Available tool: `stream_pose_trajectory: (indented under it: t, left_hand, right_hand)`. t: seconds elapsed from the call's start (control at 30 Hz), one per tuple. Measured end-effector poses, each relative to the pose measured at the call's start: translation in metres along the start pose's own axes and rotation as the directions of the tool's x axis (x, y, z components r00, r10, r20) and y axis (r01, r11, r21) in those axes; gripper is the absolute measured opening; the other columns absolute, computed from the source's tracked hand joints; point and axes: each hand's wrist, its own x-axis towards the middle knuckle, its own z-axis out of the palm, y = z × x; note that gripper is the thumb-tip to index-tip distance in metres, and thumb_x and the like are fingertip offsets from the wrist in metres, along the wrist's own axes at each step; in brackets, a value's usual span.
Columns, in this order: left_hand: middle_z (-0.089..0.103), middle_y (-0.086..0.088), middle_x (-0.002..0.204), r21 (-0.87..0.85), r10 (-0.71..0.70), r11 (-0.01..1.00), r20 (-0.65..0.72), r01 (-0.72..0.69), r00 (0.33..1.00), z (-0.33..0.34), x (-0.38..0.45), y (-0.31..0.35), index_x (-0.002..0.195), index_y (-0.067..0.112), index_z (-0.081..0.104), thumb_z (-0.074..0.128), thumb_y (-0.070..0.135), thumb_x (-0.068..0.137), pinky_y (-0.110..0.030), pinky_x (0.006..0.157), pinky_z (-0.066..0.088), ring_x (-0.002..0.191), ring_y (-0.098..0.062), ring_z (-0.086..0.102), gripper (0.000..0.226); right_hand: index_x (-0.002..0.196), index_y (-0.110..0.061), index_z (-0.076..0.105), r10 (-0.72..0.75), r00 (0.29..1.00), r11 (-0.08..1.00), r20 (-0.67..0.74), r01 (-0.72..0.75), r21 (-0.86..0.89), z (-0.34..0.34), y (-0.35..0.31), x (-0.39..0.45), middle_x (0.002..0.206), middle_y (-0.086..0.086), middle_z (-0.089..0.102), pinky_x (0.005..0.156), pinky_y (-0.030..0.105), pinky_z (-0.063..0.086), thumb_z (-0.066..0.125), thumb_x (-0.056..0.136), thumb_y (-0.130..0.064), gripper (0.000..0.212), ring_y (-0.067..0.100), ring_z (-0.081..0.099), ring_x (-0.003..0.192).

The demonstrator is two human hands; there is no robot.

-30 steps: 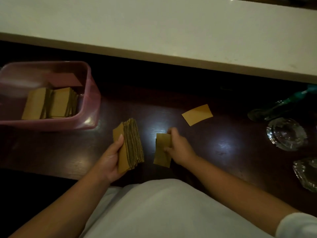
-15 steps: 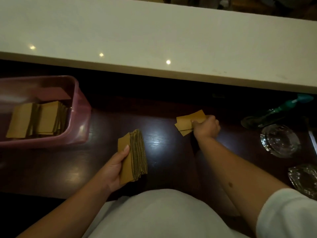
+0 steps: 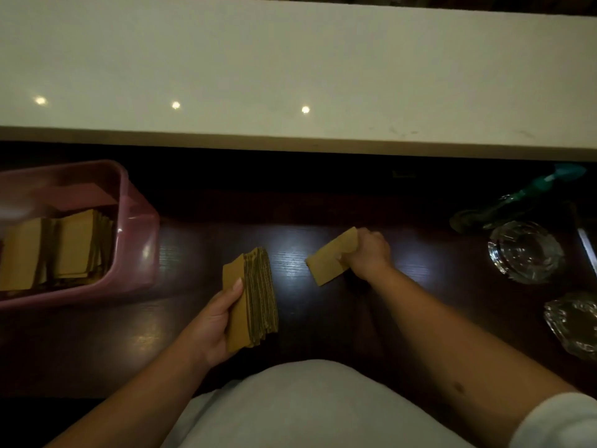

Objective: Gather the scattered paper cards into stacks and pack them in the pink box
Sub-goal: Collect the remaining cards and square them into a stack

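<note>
My left hand [image 3: 215, 321] grips a thick stack of brown paper cards [image 3: 258, 295], held on edge just above the dark wooden table [image 3: 97, 344]. To its right, my right hand [image 3: 366, 253] is closed on a few brown cards [image 3: 329, 261] that slant down to the left over the table. The pink box [image 3: 137, 227] stands at the left edge and holds two upright stacks of brown cards [image 3: 56, 250].
A raised white counter [image 3: 290, 76] runs along the far side of the table. At the right stand a glass ashtray [image 3: 525, 252], a crumpled clear wrapper [image 3: 573, 324] and a green-capped bottle [image 3: 517, 203] lying down.
My right hand reached out to the loose card farther back, picked it up with the cards it held, and has drawn them back toward the stack. My left hand stayed put.
</note>
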Motion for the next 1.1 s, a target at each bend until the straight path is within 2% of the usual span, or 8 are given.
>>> stream_pose_trajectory:
  t: [0.17,0.27,0.37,0.5,0.67,0.87,1.0,1.1]
  left_hand:
    - [0.074,-0.012,0.082,0.091,0.122,0.988,0.012,-0.122,0.992,0.012,0.002,0.011,0.097,0.009,0.07,0.097,0.043,0.022,-0.038,0.054,0.059,0.067,-0.024,0.072,0.086]
    - [0.074,-0.012,0.08,0.161,0.111,0.98,0.052,-0.118,0.992,0.015,-0.002,0.019,0.097,0.008,0.068,0.097,0.043,0.026,-0.038,0.055,0.059,0.067,-0.024,0.072,0.085]
    - [0.074,-0.014,0.08,0.177,0.034,0.982,0.148,-0.06,0.988,0.017,-0.01,0.019,0.09,0.008,0.075,0.097,0.04,0.027,-0.039,0.055,0.06,0.066,-0.026,0.072,0.074]
    - [0.075,-0.016,0.078,0.108,0.022,0.993,0.202,-0.044,0.979,0.021,-0.021,0.017,0.081,0.007,0.079,0.098,0.036,0.023,-0.036,0.052,0.059,0.065,-0.026,0.073,0.068]
    - [0.075,-0.018,0.085,0.097,-0.008,0.995,0.26,-0.018,0.966,0.023,-0.035,0.012,0.089,0.005,0.078,0.098,0.032,0.03,-0.039,0.059,0.06,0.071,-0.028,0.073,0.068]
    - [0.074,-0.017,0.089,0.058,-0.006,0.998,0.296,-0.012,0.955,0.042,-0.048,-0.007,0.097,0.008,0.076,0.096,0.033,0.042,-0.041,0.068,0.06,0.076,-0.028,0.073,0.063]
    - [0.074,-0.017,0.095,-0.101,0.087,0.993,0.264,-0.062,0.961,0.044,-0.055,-0.01,0.1,0.008,0.076,0.094,0.034,0.044,-0.041,0.07,0.06,0.084,-0.028,0.073,0.064]
    - [0.069,-0.018,0.111,-0.037,0.189,0.982,0.197,-0.185,0.962,0.045,-0.057,-0.006,0.115,0.009,0.069,0.088,0.04,0.057,-0.043,0.082,0.057,0.097,-0.029,0.069,0.068]
  right_hand:
    - [0.106,-0.02,0.047,-0.223,0.949,0.915,0.224,0.125,0.383,-0.014,-0.019,-0.047,0.091,0.008,0.06,0.066,0.043,0.06,0.06,0.082,-0.001,0.032,0.025,0.064,0.08]
    - [0.116,-0.021,0.04,-0.388,0.845,0.861,0.367,0.191,0.472,-0.031,-0.04,-0.078,0.085,0.002,0.055,0.05,0.025,0.054,0.058,0.087,0.003,0.041,0.015,0.061,0.067]
    - [0.117,-0.022,0.05,-0.481,0.819,0.846,0.311,0.342,0.409,-0.043,-0.062,-0.1,0.088,-0.002,0.058,0.056,0.033,0.059,0.064,0.085,-0.001,0.041,0.019,0.066,0.069]
    - [0.114,-0.028,0.058,-0.46,0.846,0.838,0.269,0.313,0.447,-0.044,-0.075,-0.116,0.1,0.004,0.064,0.072,0.051,0.06,0.06,0.085,-0.005,0.037,0.03,0.071,0.084]
    - [0.086,-0.028,0.065,-0.342,0.937,0.783,0.067,0.245,0.572,-0.025,-0.082,-0.138,0.085,-0.003,0.068,0.071,0.033,0.05,0.056,0.085,-0.025,0.009,0.015,0.065,0.08]
    - [0.083,-0.032,0.058,-0.209,0.962,0.565,-0.177,0.266,0.781,0.006,-0.09,-0.163,0.089,-0.004,0.059,0.085,0.037,0.047,0.031,0.094,-0.05,0.034,0.012,0.056,0.086]
    - [0.102,-0.037,0.056,-0.322,0.927,0.612,-0.19,0.358,0.705,-0.008,-0.093,-0.169,0.113,-0.008,0.055,0.096,0.033,0.042,0.036,0.088,-0.055,0.031,0.006,0.053,0.107]
    - [0.143,-0.023,0.038,-0.465,0.871,0.709,-0.162,0.475,0.521,-0.008,-0.094,-0.191,0.145,-0.004,0.041,0.112,0.031,0.031,0.043,0.075,-0.066,0.081,0.011,0.038,0.134]
